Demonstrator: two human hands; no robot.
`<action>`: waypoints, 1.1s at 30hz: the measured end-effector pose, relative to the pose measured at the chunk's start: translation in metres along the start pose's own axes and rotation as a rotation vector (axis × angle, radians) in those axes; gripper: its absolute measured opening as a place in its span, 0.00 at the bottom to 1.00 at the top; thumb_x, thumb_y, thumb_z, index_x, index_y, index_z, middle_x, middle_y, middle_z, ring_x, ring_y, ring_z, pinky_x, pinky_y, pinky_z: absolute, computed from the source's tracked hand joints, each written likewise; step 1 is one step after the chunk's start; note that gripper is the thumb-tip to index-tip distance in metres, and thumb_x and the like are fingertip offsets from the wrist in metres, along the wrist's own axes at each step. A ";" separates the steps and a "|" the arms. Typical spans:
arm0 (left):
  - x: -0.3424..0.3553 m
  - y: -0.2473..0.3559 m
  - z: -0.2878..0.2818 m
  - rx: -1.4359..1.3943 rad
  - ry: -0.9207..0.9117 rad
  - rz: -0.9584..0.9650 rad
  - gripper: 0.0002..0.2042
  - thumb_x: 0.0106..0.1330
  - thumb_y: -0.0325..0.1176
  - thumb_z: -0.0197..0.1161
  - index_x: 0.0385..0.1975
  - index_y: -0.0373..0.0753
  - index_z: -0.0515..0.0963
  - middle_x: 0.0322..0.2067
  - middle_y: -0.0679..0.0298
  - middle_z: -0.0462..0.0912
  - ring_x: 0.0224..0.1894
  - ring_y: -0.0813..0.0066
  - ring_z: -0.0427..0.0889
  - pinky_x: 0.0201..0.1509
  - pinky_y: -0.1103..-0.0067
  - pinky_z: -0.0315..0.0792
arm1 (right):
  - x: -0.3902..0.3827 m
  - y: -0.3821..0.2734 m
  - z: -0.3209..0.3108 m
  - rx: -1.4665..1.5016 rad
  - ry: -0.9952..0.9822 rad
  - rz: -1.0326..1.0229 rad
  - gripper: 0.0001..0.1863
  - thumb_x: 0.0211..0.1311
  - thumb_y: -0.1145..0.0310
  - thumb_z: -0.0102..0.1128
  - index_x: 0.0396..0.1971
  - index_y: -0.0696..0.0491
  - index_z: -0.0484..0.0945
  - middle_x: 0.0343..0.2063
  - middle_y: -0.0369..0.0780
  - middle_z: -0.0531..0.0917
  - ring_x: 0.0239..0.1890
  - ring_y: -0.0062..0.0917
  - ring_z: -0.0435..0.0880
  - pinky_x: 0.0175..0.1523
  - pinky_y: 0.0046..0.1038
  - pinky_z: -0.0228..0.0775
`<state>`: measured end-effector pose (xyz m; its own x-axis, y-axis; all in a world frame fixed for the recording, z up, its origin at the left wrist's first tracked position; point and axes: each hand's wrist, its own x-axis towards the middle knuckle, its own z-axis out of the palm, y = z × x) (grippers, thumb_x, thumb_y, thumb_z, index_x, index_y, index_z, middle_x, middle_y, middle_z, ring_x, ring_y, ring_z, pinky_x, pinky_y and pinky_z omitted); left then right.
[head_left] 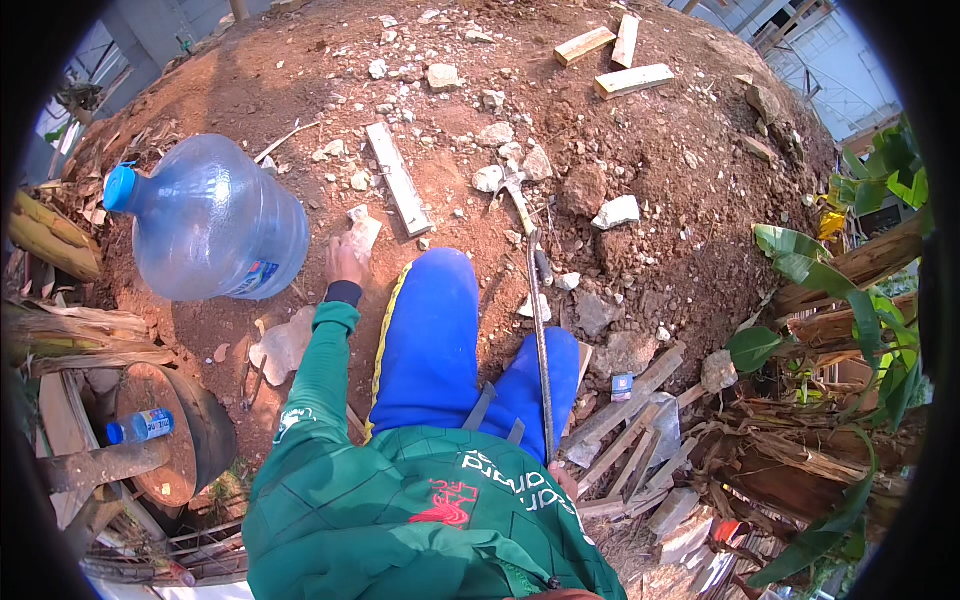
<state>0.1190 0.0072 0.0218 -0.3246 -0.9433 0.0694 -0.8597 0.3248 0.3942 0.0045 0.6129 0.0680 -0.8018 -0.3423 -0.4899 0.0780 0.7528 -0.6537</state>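
A green jersey with a diamond-line pattern (pixel 390 500) lies closest to the camera, above blue trousers (pixel 425 340) with a yellow side stripe. The right hand (pixel 563 482) sits at the jersey's lower right edge, beside the near end of a long, slim, dark metal bar with a cross-shaped pick head (pixel 540 360). The left hand (pixel 349 258) is at a small pale chunk of stone or wood (pixel 367 234). Glare blurs the left fingertips and the jersey hides most of the right hand, so I cannot tell how far either is closed or whether either has firm hold.

The bar crosses in front of the right thigh, its head down among pale stones (pixel 488 178) on reddish-brown soil (pixel 465 235). It should be stiff and head-heavy, and smooth enough to slip in a dusty palm; the shaft, well back from the head, looks the safest place to hold. The chunk should be light, hard and gritty, best pinched by its sides.

The left arm reaches forward past the left knee, palm apparently down; the right is tucked close. A whitish wooden plank (pixel 398 180) lies ahead of the left hand, and a large translucent blue plastic bottle (pixel 215 225) lies tipped to its left.
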 end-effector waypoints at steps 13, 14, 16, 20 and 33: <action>0.158 0.062 0.049 0.528 -0.136 0.797 0.19 0.69 0.33 0.51 0.59 0.50 0.75 0.67 0.63 0.69 0.69 0.65 0.66 0.68 0.66 0.63 | -0.007 0.005 0.007 0.079 -0.013 0.137 0.30 0.74 0.46 0.52 0.19 0.58 0.72 0.13 0.34 0.67 0.23 0.18 0.63 0.27 0.30 0.55; 0.166 0.064 0.051 0.558 -0.182 0.822 0.19 0.69 0.33 0.52 0.59 0.49 0.75 0.68 0.63 0.67 0.69 0.65 0.65 0.70 0.65 0.62 | -0.004 0.010 0.011 0.088 0.011 0.200 0.31 0.73 0.46 0.51 0.19 0.59 0.71 0.13 0.35 0.67 0.23 0.19 0.63 0.27 0.31 0.55; 0.179 0.068 0.052 0.616 -0.266 0.861 0.18 0.68 0.33 0.52 0.57 0.49 0.75 0.68 0.63 0.67 0.71 0.65 0.63 0.73 0.66 0.59 | -0.001 0.015 0.014 0.163 -0.040 0.390 0.30 0.73 0.47 0.52 0.20 0.60 0.72 0.14 0.36 0.68 0.23 0.20 0.64 0.28 0.32 0.55; 0.193 0.081 0.035 0.567 -0.228 0.978 0.19 0.67 0.30 0.54 0.58 0.44 0.73 0.58 0.61 0.73 0.69 0.63 0.65 0.72 0.66 0.61 | -0.010 -0.009 0.004 -0.031 -0.051 0.130 0.29 0.72 0.47 0.52 0.22 0.60 0.73 0.16 0.39 0.71 0.23 0.23 0.65 0.29 0.34 0.57; 0.237 0.178 0.027 -0.221 -0.125 -0.373 0.38 0.52 0.64 0.71 0.49 0.31 0.81 0.52 0.48 0.83 0.56 0.50 0.80 0.61 0.63 0.73 | -0.007 -0.009 0.011 0.163 -0.010 0.200 0.27 0.73 0.51 0.55 0.22 0.59 0.73 0.16 0.35 0.70 0.24 0.19 0.65 0.30 0.30 0.58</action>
<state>-0.1215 -0.1571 0.0833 -0.0654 -0.9733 -0.2201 -0.8264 -0.0708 0.5587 0.0160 0.6025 0.0711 -0.7550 -0.2022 -0.6238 0.3291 0.7059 -0.6272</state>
